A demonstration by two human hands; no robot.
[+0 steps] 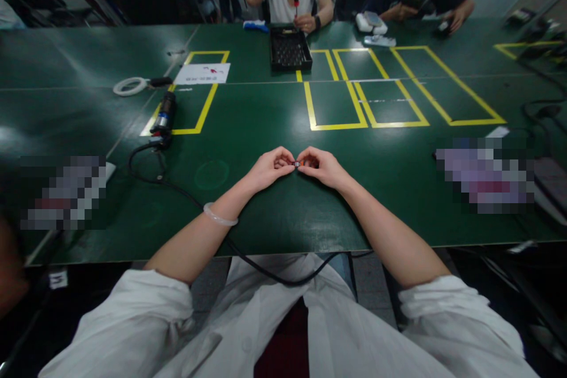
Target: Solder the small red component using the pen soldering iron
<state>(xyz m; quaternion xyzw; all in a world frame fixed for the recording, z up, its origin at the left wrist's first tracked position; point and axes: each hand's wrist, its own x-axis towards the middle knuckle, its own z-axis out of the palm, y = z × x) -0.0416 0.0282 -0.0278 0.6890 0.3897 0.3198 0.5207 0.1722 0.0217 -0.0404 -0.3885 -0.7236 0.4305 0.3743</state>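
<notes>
Orange and silvery: one tiny part [297,164], held over the green table [283,218] between the pinched fingertips of the left hand [270,169] and right hand [325,169], other fingers curled, probably light, stiff and easily dropped, so best gripped by its opposite ends.

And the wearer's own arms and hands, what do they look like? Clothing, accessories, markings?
White sleeves, left and right, rolled up in loose folds, leaving the forearms bare. A pale, translucent-looking bangle circles the left forearm; none shows on the right. No glove on the left hand or right hand; no markings discernible.
</notes>
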